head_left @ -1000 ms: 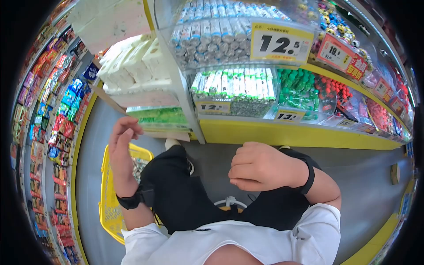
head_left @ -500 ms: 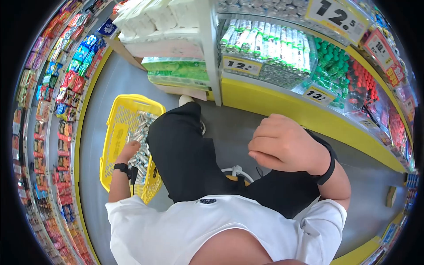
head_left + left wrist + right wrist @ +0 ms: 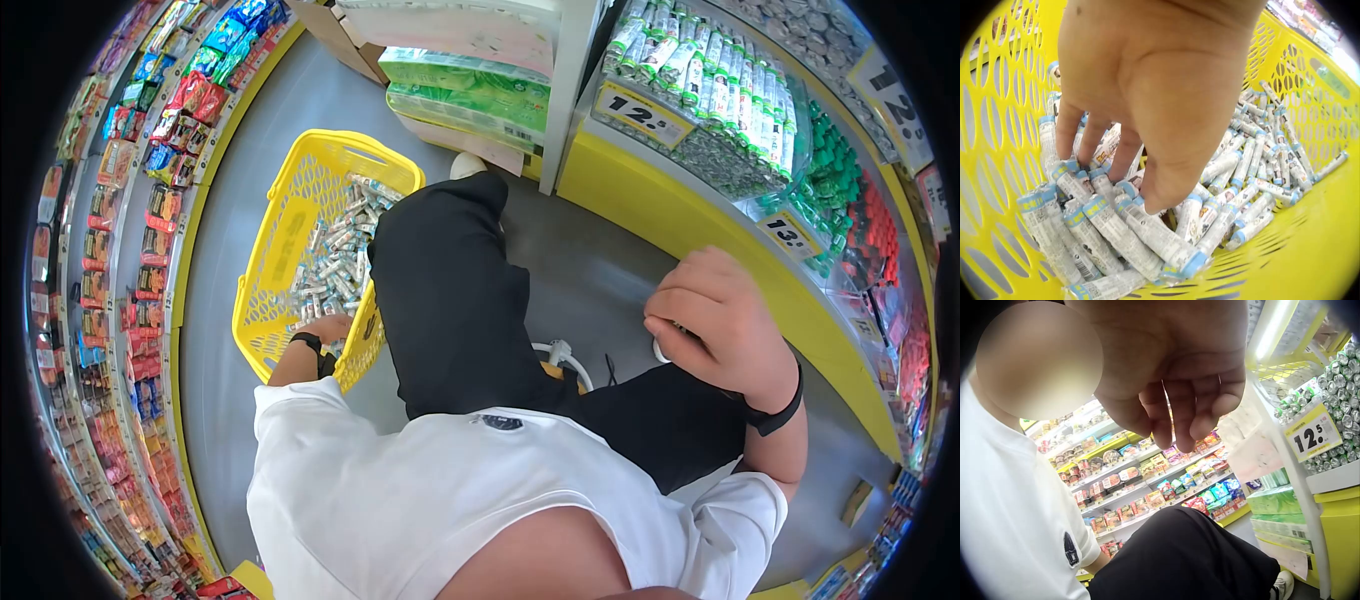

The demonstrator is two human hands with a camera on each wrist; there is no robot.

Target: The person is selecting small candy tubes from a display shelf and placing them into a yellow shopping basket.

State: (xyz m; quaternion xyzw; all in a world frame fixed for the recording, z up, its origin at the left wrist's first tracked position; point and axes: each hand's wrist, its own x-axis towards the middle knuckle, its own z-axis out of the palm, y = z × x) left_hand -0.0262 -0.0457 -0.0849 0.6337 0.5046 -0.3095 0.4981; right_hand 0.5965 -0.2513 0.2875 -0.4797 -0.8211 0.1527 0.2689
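Note:
The left hand (image 3: 328, 328) is low inside the near end of a yellow basket (image 3: 262, 240), among many white wrapped tubes (image 3: 335, 265). In the left wrist view the fingers of that hand (image 3: 1154, 94) point down, spread and touching the blue-ended tubes (image 3: 1113, 228); their tips are partly hidden between the tubes. The right hand (image 3: 715, 320) hovers above the right knee, fingers loosely curled. Nothing is seen in this hand (image 3: 1179, 369) in the right wrist view.
Ahead and right, a shelf with a yellow base (image 3: 650, 205) holds green-ended tubes (image 3: 740, 90) and green packages (image 3: 820, 180). Green-wrapped packs (image 3: 470, 100) lie low beyond the basket. Snack shelves (image 3: 150, 240) curve along the left. The person's black-trousered leg (image 3: 450, 300) is beside the basket.
The left hand has gone down from above the basket into its near end. The view has shifted, bringing the whole basket into sight. The right hand stays loosely curled above the leg.

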